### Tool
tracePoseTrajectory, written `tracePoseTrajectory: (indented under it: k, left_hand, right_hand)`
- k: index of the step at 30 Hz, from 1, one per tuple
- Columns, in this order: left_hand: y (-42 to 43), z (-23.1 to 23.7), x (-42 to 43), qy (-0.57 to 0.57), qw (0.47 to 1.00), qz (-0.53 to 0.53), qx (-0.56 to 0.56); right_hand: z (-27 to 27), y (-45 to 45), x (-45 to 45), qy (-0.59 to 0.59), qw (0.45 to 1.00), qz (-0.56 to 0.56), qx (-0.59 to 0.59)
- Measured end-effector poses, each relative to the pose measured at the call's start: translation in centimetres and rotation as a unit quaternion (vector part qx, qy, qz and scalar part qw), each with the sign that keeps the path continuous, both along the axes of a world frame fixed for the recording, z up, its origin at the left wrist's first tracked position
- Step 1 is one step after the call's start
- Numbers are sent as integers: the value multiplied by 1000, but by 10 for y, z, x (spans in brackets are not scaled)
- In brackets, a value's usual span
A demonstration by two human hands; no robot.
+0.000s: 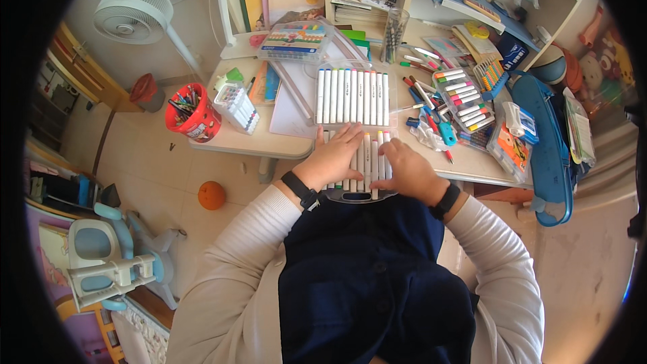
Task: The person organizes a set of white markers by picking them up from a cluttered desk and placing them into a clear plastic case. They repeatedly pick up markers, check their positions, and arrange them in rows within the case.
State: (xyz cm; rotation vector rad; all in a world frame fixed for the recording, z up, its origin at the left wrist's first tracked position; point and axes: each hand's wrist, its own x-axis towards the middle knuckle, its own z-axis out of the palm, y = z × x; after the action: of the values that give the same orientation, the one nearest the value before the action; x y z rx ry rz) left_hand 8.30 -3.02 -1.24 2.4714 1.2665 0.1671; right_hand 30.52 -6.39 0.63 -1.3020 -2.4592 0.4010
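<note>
An opened clear plastic marker case lies before me, its far half (393, 120) filled with a row of white markers (354, 96) with coloured ends. My left hand (336, 157) rests palm down over the left of the near half, fingers spread across more white markers (367, 154). At the right of that half is my right hand (408, 169), thumb and forefinger bent around the end markers. Whether it grips one is unclear. One marker (374, 172) beside its thumb sits lower than its neighbours. The case's dark handle (356, 196) points towards my body.
Left of the case stand a red pen bucket (194, 114) and a smaller marker box (237, 108). Scissors (438, 120), loose pens and another marker set (464, 98) crowd the right. A blue pencil bag (543, 162) overhangs the desk's right edge. An orange ball (211, 195) lies on the floor.
</note>
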Motion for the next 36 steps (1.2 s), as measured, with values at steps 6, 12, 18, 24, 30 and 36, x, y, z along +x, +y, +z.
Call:
tracePoseTrajectory:
  k: [6, 12, 18, 24, 30, 36]
  left_hand:
    - [2, 1, 4, 27, 999, -6, -17]
    - [4, 1, 4, 34, 999, -12, -29]
    - [8, -2, 4, 23, 999, -12, -40]
    - [9, -6, 2, 22, 999, -8, -42]
    - [13, -12, 0, 10, 998, -13, -55]
    - [18, -14, 0, 14, 997, -15, -69]
  right_hand:
    - [0, -15, -11, -54, 998, 20, -39]
    - [0, -16, -8, -76, 996, 39, 10]
    - [2, -16, -1, -96, 992, 72, -28]
    - [-3, -14, 0, -86, 994, 48, -47]
    - [-20, 2, 3, -68, 995, 46, -48]
    - [-25, 5, 3, -70, 996, 45, -44]
